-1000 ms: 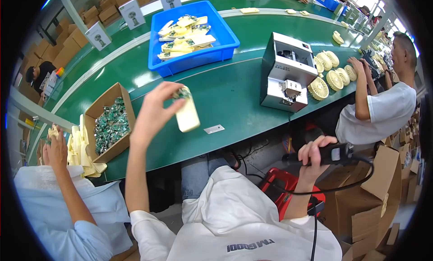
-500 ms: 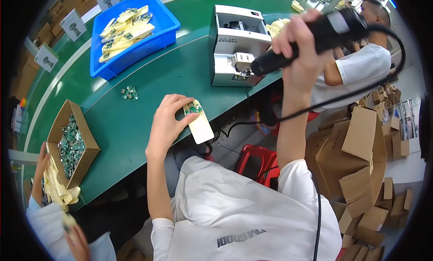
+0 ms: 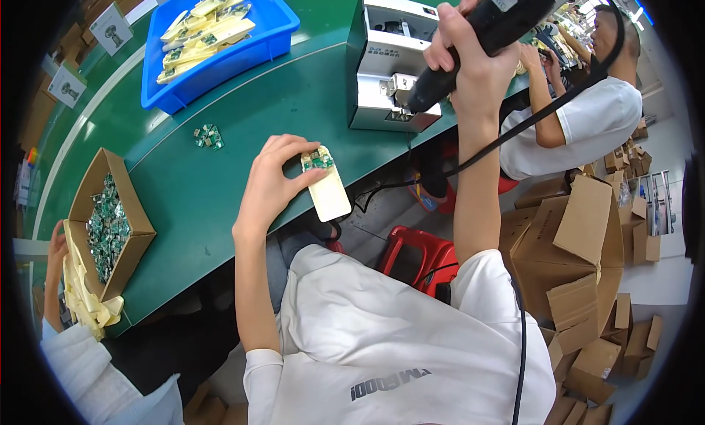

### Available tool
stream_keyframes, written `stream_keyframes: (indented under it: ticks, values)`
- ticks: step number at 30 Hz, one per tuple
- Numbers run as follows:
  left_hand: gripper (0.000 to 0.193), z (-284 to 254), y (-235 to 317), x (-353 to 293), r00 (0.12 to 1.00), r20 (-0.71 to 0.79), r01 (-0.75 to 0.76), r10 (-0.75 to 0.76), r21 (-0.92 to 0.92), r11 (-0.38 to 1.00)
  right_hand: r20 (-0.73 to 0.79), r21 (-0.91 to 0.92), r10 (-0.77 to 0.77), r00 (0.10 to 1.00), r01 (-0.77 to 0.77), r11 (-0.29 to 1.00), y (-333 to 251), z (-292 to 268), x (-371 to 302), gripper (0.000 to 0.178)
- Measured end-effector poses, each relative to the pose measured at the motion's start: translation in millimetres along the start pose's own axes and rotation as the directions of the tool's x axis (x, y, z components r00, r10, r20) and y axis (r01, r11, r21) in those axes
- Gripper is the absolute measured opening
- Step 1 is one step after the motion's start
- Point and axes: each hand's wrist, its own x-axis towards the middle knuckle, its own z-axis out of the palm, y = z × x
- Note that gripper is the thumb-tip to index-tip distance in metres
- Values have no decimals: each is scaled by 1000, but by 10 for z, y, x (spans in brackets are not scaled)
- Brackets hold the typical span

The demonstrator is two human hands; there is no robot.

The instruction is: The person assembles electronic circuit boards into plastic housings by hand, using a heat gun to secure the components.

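Observation:
My left hand [image 3: 273, 177] is closed on the side of a cream plastic casing [image 3: 331, 195], held over the table's near edge. At the casing's far end sits a small green circuit board [image 3: 317, 161], close to my thumb and fingers. Raised on the right, my right hand [image 3: 479, 67] grips a black electric screwdriver [image 3: 507, 12] with a cable running from its top. Its tip points down at the front outlet of a silver-and-black screw feeder [image 3: 396, 62]; I cannot tell whether they touch.
A blue bin [image 3: 275, 43] of casings stands far left, with loose circuit boards [image 3: 209, 136] nearer on the green table [image 3: 198, 205]. A carton [image 3: 136, 241] of boards is at left, by a co-worker's hand [image 3: 56, 245]. Another person [image 3: 580, 124], a red stool [image 3: 411, 252] and cartons [image 3: 558, 256] are right.
The screwdriver has swung to a steeper angle, its tip closer to the feeder's outlet. My left hand still holds the casing. At lower left, the co-worker's nearer hand has gone from sight.

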Motion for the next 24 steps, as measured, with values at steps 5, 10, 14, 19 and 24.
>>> stream_keyframes:
  ticks: [5, 10, 14, 19, 24]
  values:
    - [35, -6, 21, 31, 998, 17, 56, -56, -13, 998, 12, -16, 84, 996, -83, 996, 34, 11, -298, 19]
    - [34, 9, 0, 14, 999, 7, 37, -37, -12, 999, 16, 238, 64, 998, -66, 969, -211, 386, -472, 22]
    - [33, 24, -69, 6, 1000, -4, -8, 8, 34, 999, 155, 203, 19, 988, -50, 978, -79, 661, -532, 26]
    - [33, 36, 13, 8, 1000, -10, 21, -21, 59, 998, 277, 80, 11, 961, -34, 996, 168, 746, -594, 28]
    - [33, 26, -12, -4, 1000, -25, 11, -10, 40, 999, 277, 64, 30, 960, -50, 997, 236, 808, -656, 26]
